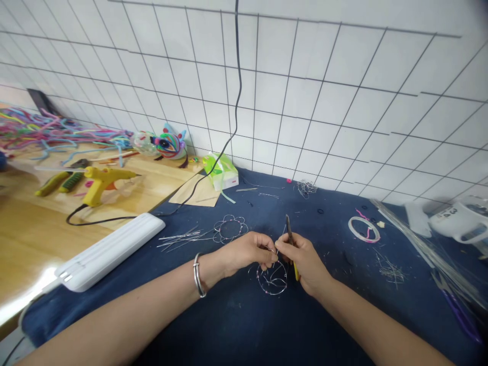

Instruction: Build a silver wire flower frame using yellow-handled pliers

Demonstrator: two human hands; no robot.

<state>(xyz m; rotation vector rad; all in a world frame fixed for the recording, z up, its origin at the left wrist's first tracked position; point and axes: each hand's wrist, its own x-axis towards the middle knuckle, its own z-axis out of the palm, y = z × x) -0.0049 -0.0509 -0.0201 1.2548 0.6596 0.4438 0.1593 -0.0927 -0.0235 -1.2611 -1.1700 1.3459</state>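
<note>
My left hand (253,251), with a silver bangle at the wrist, pinches the upper edge of a beaded wire ring (271,292). Thin curved wires cross inside this ring, which hangs just below my fingers over the dark blue cloth. Close beside it, my right hand (305,259) is closed around yellow-handled pliers (289,231), jaws pointing up and away; its thumb and index finger also meet at the wire near my left fingertips. A flower-shaped wire piece (231,229) with small beads lies left of my hands, beside several straight wire lengths (183,238).
A white power strip (110,251) and yellow glue gun (102,183) lie left, near green-handled pliers (63,182). Behind stand a tissue pack (229,175) and a hanging black cord (237,101). Right are a ring-shaped coil (364,230), wire bundle (423,246) and purple-handled pliers (459,310).
</note>
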